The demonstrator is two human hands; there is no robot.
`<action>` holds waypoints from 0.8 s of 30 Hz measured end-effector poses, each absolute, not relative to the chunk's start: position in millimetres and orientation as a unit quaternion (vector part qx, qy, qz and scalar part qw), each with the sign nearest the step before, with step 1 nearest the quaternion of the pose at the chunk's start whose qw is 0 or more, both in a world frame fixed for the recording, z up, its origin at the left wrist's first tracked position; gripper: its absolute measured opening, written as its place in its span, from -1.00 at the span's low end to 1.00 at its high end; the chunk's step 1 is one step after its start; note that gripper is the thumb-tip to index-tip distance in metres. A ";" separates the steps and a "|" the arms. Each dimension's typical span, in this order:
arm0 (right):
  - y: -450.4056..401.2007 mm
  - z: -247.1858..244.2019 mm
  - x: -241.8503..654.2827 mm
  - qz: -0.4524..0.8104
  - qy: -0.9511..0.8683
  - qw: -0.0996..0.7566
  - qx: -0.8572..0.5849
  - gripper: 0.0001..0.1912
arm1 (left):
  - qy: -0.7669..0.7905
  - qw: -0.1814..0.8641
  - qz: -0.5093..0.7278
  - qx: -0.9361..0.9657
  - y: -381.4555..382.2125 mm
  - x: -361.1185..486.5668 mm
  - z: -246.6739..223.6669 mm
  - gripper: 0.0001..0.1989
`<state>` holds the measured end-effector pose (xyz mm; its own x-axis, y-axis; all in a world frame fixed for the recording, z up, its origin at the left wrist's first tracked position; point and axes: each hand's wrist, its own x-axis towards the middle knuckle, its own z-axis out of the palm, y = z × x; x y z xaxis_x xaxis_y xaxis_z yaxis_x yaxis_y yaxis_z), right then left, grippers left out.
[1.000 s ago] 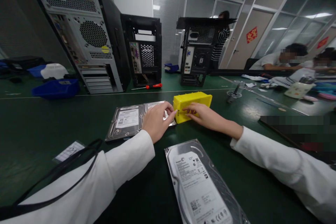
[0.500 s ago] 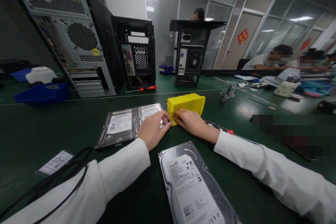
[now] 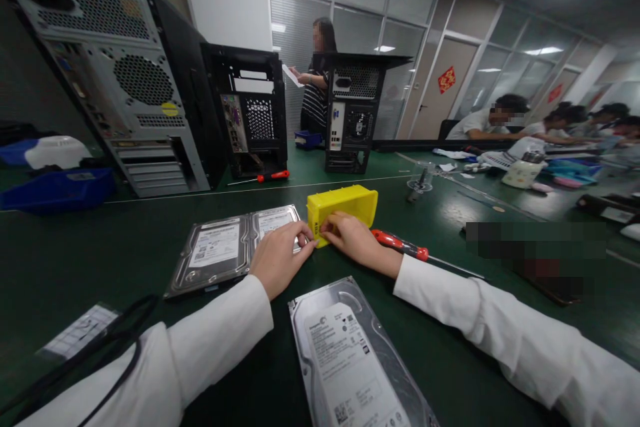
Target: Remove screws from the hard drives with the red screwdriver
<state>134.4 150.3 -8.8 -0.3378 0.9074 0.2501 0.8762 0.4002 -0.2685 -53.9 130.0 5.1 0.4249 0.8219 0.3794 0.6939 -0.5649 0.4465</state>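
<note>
A yellow plastic bin [image 3: 345, 197] stands on its side with its opening towards me. My left hand [image 3: 284, 252] is closed at the bin's left end, thumb and fingertips pinched together against its lower corner. Whatever lies in that pinch is too small to make out. The curled fingers of my right hand [image 3: 350, 235] reach into the opening near the labelled left wall, and their tips are partly hidden. Behind my left hand lie a hard drive [image 3: 217, 250] and a second hard drive [image 3: 267, 220], side by side. Closest to me is a larger-looking hard drive [image 3: 350, 353], label up.
A red-and-black screwdriver [image 3: 400, 243] lies by my right wrist; another screwdriver [image 3: 273, 176] is farther back. Several computer cases, including a tall tower [image 3: 145, 80], line the far side. A blue bin [image 3: 60, 188] sits left, a clear cup [image 3: 421, 177] right. A person [image 3: 317, 90] stands behind the cases.
The view has shifted slightly. Both hands keep almost the same place at the yellow bin. The standing person has moved left and now shows between two cases, holding paper.
</note>
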 end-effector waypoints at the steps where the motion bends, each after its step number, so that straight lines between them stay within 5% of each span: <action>1: 150.8 -8.8 134.9 0.052 -0.816 0.187 -0.545 -0.68 | 0.452 0.111 0.286 0.838 129.9 -53.7 5.7 -0.87; 24: 159.6 -17.8 144.5 0.344 -0.696 0.365 -0.514 -0.67 | 0.460 0.131 0.254 0.841 127.8 -47.8 15.9 -0.79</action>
